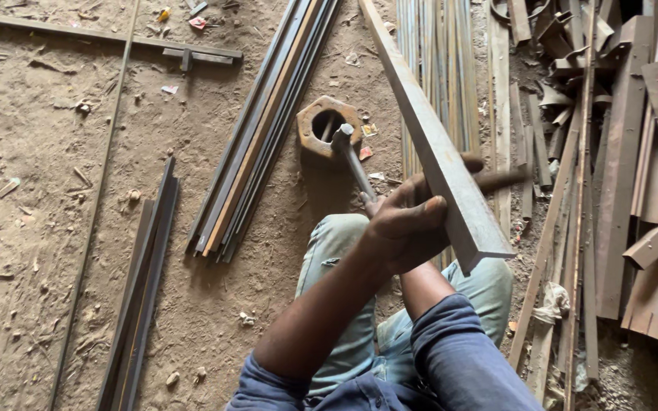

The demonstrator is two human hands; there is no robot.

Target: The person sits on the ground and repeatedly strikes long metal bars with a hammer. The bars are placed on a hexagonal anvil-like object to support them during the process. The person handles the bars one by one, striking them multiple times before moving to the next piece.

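Observation:
My left hand [409, 228] grips a long grey steel angle bar [428, 137] close to its near end. Its fingers wrap over the bar's top edge. The bar slants up and away toward the top of the view. My right forearm [424, 288] in a blue sleeve [462, 358] runs up beneath the left hand, and the right hand itself is hidden behind it and the bar. A short metal rod with a knobbed end [352, 156] pokes out from the hands toward a rusty hexagonal block with a hole [327, 125]. What holds the rod is not visible.
I sit on a dirt floor with my jeans-clad knees [336, 243] below the hands. A bundle of flat steel strips [257, 133] lies to the left, thin rods [436, 46] behind, and a heap of rusty scrap bars [618, 167] on the right. More strips [142, 289] lie at lower left.

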